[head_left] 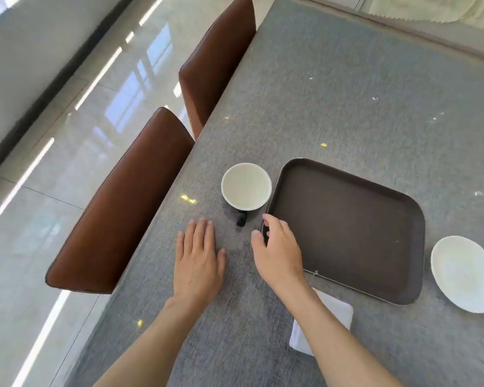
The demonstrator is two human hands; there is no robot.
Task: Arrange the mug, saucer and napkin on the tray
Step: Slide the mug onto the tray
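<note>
A dark brown tray (347, 230) lies bare on the grey table. My right hand (277, 247) grips its near left corner, fingers curled over the rim. Just left of the tray stands a mug (246, 187), white inside, with a dark handle pointing toward me. My left hand (197, 255) rests flat on the table below and left of the mug, fingers spread, holding nothing. A white saucer (465, 273) sits on the table right of the tray. A folded white napkin (333, 311) lies near me, partly under my right forearm.
Two brown leather chairs (118, 208) stand along the table's left edge (162, 219). Beyond them is glossy tiled floor. The grey table (361, 93) stretches far behind the tray.
</note>
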